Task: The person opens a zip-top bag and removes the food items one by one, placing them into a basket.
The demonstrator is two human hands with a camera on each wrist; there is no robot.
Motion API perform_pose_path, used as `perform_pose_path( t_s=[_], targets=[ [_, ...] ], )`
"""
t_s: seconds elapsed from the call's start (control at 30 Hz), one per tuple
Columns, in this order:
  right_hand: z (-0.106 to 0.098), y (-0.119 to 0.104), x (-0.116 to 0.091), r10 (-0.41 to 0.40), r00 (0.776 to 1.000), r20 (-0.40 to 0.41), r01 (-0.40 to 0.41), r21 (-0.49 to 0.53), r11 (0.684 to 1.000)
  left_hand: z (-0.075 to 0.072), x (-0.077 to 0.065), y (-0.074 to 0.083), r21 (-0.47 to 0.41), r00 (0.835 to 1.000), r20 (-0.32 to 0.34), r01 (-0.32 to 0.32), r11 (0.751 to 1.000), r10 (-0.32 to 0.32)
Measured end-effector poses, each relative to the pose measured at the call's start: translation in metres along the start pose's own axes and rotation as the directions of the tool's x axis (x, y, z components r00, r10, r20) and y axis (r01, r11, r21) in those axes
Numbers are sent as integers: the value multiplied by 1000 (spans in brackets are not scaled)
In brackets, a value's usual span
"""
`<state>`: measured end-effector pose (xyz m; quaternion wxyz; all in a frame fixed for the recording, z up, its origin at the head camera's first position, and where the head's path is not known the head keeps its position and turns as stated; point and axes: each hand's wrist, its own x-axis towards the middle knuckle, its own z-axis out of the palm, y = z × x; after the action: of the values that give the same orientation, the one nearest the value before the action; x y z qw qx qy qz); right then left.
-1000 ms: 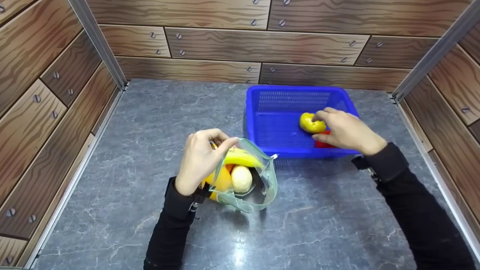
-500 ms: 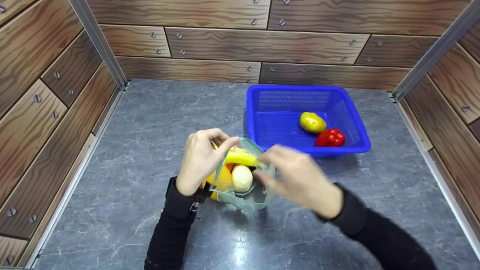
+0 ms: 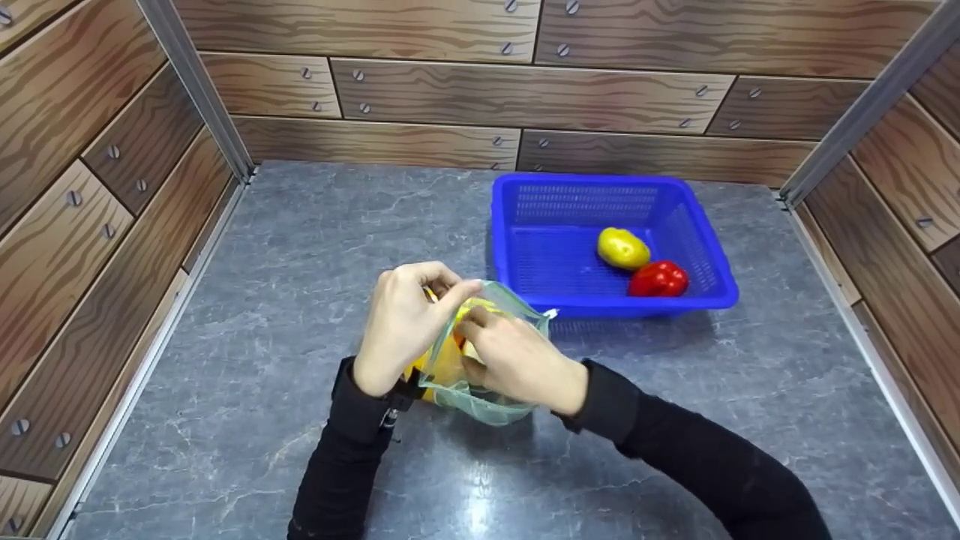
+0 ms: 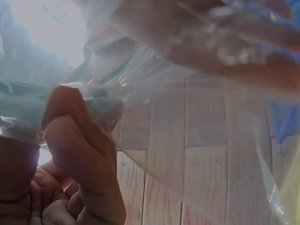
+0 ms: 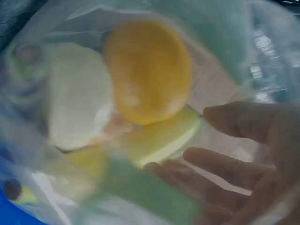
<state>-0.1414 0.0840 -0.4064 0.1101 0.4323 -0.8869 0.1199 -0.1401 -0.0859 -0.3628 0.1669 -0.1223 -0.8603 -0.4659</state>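
My left hand [image 3: 405, 322] pinches the rim of a see-through zip bag [image 3: 480, 409] with a pale green edge, holding its mouth wide. Inside the mouth, my right hand [image 3: 517, 356] reaches down with its thumb and fingers apart. In the right wrist view its fingertips are right by a banana [image 5: 164, 140], nothing showing between them. An orange round fruit [image 5: 147, 70] and a pale, smooth, rounded piece [image 5: 79, 96] lie beside the banana in the bag. The right hand hides much of the contents in the head view.
Behind the bag to the right stands a blue plastic basket [image 3: 551, 259]. In it lie a yellow oval fruit [image 3: 623, 249] and a red bell pepper [image 3: 658, 279]. Wood-patterned panels [image 3: 427, 90] enclose the grey marbled tabletop [image 3: 330, 225] at the back and sides.
My right hand has left the basket, moving left and down into the bag's mouth. The yellow fruit and red pepper stay in the basket. My left hand keeps its pinch on the rim.
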Motion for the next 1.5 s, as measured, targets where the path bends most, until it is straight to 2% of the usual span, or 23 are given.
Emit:
perform_pose_path(
  t_s=[0.13, 0.27, 0.4, 0.5, 0.63, 0.7, 0.9, 1.07, 1.3, 1.5],
  targets=[
    [9, 12, 11, -8, 999, 42, 7, 24, 1000, 0, 0, 0, -3, 1000, -5, -10, 1000, 10],
    [16, 22, 21, 0, 997, 78, -8, 107, 994, 1, 1, 0, 1, 1000, -14, -25, 1000, 25],
    [21, 29, 30, 40, 991, 126, -63, 188, 980, 1, 2, -1, 0, 999, -23, -44, 999, 44],
    [27, 33, 35, 75, 978, 193, -118, 218, 969, 0, 3, -2, -3, 999, -25, -49, 999, 49],
    [35, 36, 39, 78, 970, 231, -130, 219, 967, -1, 2, -3, 6, 999, -28, -45, 999, 45],
    [38, 35, 40, 69, 973, 220, -115, 205, 972, -2, 2, -3, 14, 999, -29, -46, 999, 46],
    [40, 33, 45, 96, 964, 248, -128, 114, 985, -3, 2, -5, -1, 997, -44, -56, 998, 56],
    [45, 35, 46, 80, 973, 218, -94, 53, 994, -4, 2, -5, -2, 998, -40, -56, 998, 56],
    [45, 38, 39, -13, 990, 138, 0, 93, 996, -5, 2, -4, 3, 998, -26, -52, 999, 52],
    [32, 30, 28, -107, 994, 37, 107, -3, 994, -7, 2, -3, -2, 999, -25, -32, 999, 32]
  ],
)
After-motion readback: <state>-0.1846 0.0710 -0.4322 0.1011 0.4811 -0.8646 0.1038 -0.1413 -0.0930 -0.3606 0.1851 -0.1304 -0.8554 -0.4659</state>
